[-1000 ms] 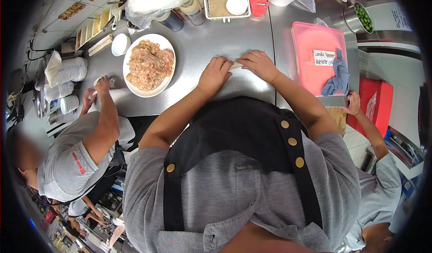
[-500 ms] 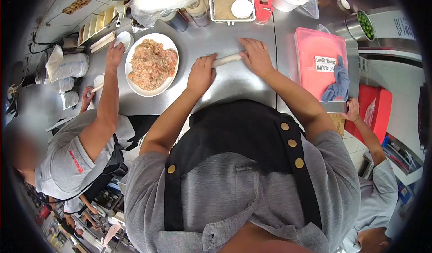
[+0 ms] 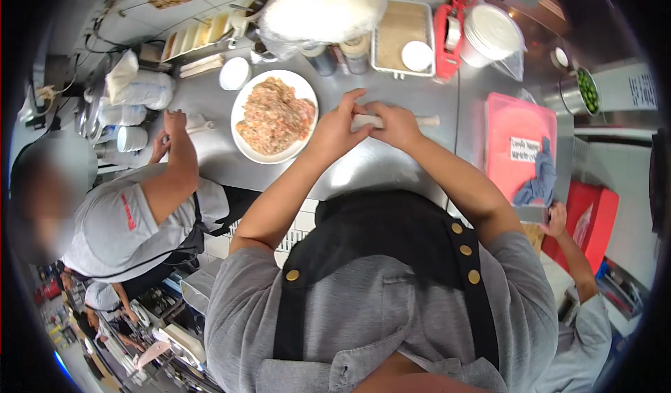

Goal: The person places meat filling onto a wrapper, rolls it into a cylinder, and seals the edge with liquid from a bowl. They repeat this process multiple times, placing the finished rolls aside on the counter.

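A long, pale, thin spring roll (image 3: pixel 428 121) lies crosswise on the steel counter in front of me, its right end sticking out past my right hand (image 3: pixel 397 126). My right hand's fingers curl over the roll's middle. My left hand (image 3: pixel 341 126) curves round its left end, thumb and fingers close about it; part of the roll shows between both hands. Left of my left hand is a white plate (image 3: pixel 235 122) heaped with orange-flecked ground meat filling (image 3: pixel 276 117).
A co-worker's hands (image 3: pixel 171 127) are at the counter on the left, near a small white bowl (image 3: pixel 235 74). A pink-lidded container (image 3: pixel 514 117) with a blue cloth (image 3: pixel 538 180) stands right. Behind are a white basket (image 3: pixel 398 71), bottles and a plastic bag (image 3: pixel 318 15). Another person's hand (image 3: pixel 556 219) touches the counter's right edge.
My hands have come together along the spring roll, the right one sliding inward from its end. The camera view has shifted, and the left co-worker's raised hand has drawn back.
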